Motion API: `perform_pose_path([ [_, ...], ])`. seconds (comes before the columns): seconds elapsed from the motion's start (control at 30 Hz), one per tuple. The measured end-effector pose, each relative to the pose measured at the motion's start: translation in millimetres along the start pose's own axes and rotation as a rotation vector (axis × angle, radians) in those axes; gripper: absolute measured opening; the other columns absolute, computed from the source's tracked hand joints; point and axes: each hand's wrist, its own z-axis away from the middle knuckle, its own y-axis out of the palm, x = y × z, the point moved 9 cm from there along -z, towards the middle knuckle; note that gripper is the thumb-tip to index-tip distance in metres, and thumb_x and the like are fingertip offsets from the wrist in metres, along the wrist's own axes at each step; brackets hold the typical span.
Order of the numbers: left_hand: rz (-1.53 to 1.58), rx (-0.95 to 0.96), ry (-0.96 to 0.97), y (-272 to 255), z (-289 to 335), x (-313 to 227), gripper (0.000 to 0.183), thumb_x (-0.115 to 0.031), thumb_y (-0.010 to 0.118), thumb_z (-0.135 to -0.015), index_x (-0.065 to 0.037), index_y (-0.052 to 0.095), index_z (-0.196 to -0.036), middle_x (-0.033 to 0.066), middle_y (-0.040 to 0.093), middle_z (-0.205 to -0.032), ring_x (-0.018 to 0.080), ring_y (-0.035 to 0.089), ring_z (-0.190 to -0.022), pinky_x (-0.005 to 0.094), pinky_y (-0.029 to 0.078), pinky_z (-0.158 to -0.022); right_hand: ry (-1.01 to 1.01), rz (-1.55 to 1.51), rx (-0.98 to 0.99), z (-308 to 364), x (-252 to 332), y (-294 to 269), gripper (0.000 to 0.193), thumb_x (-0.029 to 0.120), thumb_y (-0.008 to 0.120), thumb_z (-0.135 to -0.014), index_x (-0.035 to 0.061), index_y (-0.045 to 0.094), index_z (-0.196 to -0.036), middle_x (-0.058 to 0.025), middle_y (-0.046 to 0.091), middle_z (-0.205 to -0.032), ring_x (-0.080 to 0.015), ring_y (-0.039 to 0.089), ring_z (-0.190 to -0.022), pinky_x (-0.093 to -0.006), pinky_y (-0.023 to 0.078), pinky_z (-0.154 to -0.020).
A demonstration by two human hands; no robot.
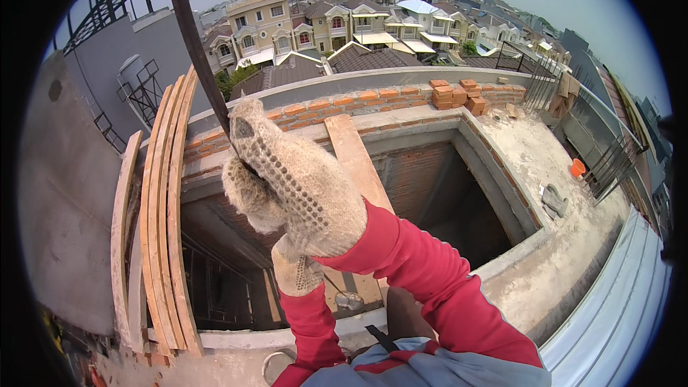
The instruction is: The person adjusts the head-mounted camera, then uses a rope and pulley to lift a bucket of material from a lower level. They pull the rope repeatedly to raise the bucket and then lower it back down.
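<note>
Both my hands wear cream knitted gloves with dark grip dots. My right hand (308,186) is raised above the left, its fingers wrapped around a long dark pole or rope (195,39), which runs up past the top left; I cannot tell which it is. Partly hidden behind the right wrist, my left hand (295,266) is closed on the same dark length just below. A thin line shows again under the hands, running down near a small greyish round thing (349,301).
A wooden plank (355,158) crosses deep brick-walled openings (459,190) before me. Long timbers (175,208) lean at the left. Stacked bricks (455,95) sit on the far ledge. An orange bucket (577,168), grey gloves (553,201) and upright rebar (613,165) are at the right.
</note>
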Motion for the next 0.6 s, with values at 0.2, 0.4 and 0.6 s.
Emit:
perform_pose_path([
  [0.2, 0.0, 0.196, 0.049, 75.3, 6.2, -47.0, 0.048, -0.039, 0.041, -0.101, -0.005, 0.047, -0.068, 0.0013, 0.037, -0.053, 0.0109, 0.031, -0.043, 0.0257, 0.026, -0.041, 0.164, 0.242, 0.021, 44.4, -58.7, -113.4, 0.037, 0.027, 0.039, -0.102, -0.0008, 0.058, -0.117, -0.01, 0.064, -0.109, -0.0193, 0.059, -0.102, -0.0319, 0.045, -0.094],
  [0.4, 0.072, 0.302, 0.003, 92.4, 3.5, -36.5, 0.049, -0.04, 0.042, -0.1, -0.003, 0.049, -0.068, 0.0035, 0.041, -0.054, 0.0136, 0.037, -0.042, 0.0271, 0.029, -0.038, 0.271, 0.664, -0.031, 223.0, -154.2, -144.3, 0.049, 0.046, 0.044, -0.098, 0.0023, 0.064, -0.087, -0.0035, 0.063, -0.076, -0.0131, 0.058, -0.066, -0.0284, 0.046, -0.062],
  [0.6, 0.09, 0.246, -0.076, 78.4, 0.1, 1.3, 0.052, -0.043, 0.043, -0.099, -0.004, 0.049, -0.065, 0.0033, 0.041, -0.053, 0.0128, 0.036, -0.04, 0.0261, 0.029, -0.036, 0.471, 0.224, -0.371, 252.4, -171.4, -172.5, 0.043, 0.04, 0.054, -0.094, 0.0077, 0.057, -0.067, 0.0028, 0.052, -0.06, -0.0083, 0.047, -0.054, -0.0262, 0.035, -0.051],
])
